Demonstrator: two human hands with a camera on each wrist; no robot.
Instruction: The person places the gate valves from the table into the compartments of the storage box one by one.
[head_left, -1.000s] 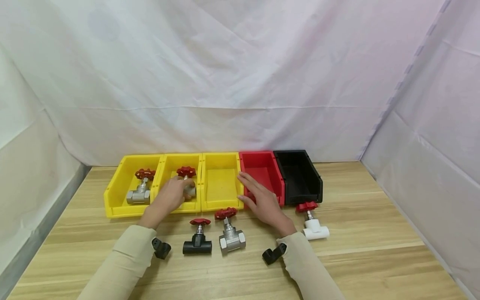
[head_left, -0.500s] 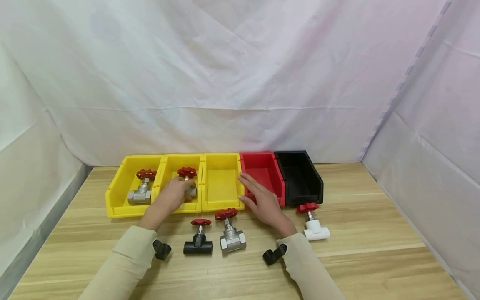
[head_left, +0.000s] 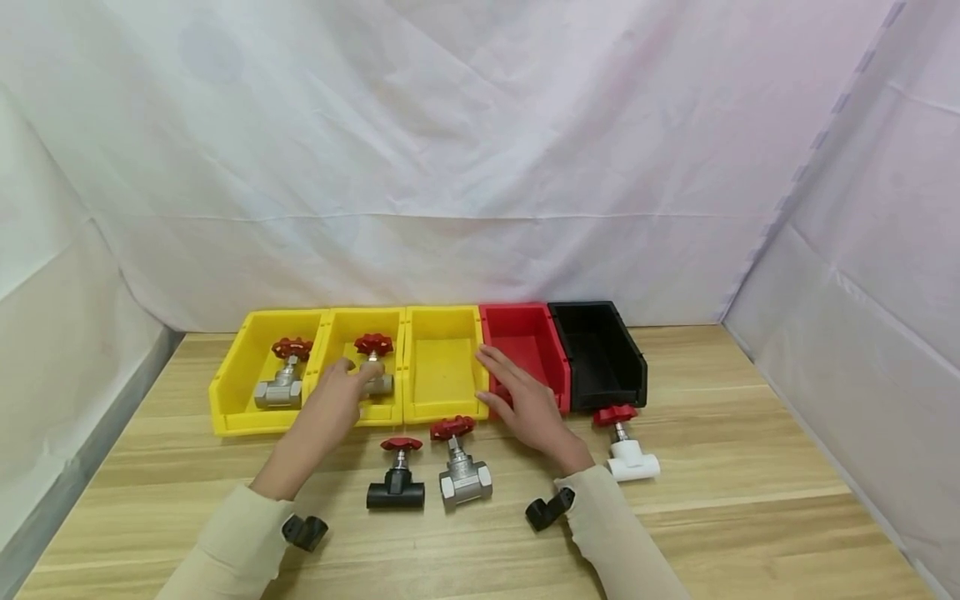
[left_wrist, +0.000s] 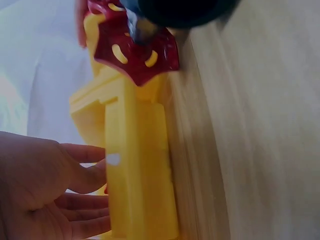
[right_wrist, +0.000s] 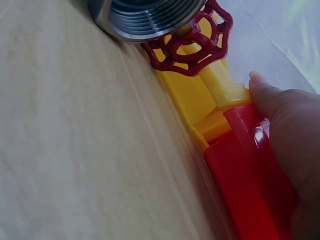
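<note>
In the head view my left hand (head_left: 341, 396) reaches over the front of the second yellow bin (head_left: 386, 415), its fingers loosely spread beside a metal gate valve with a red handwheel (head_left: 373, 344). The left wrist view has the fingers (left_wrist: 87, 200) mostly straight behind the bin wall, which hides nearly all of that valve. My right hand (head_left: 528, 408) lies with extended fingers over the red bin (head_left: 558, 333), fingertips at its border with the third yellow bin (head_left: 442, 408). In the right wrist view the thumb (right_wrist: 262, 90) rests at that border.
Another metal valve (head_left: 279, 390) lies in the leftmost yellow bin (head_left: 225, 400). On the table in front are a black valve (head_left: 396, 490), a metal valve (head_left: 465, 481) and, farther right, a white valve (head_left: 632, 460). A black bin (head_left: 637, 375) ends the row.
My left hand has loosened its fingers from the valve in the second yellow bin and drawn slightly back toward me. The valve stays in the bin; the right hand has not moved.
</note>
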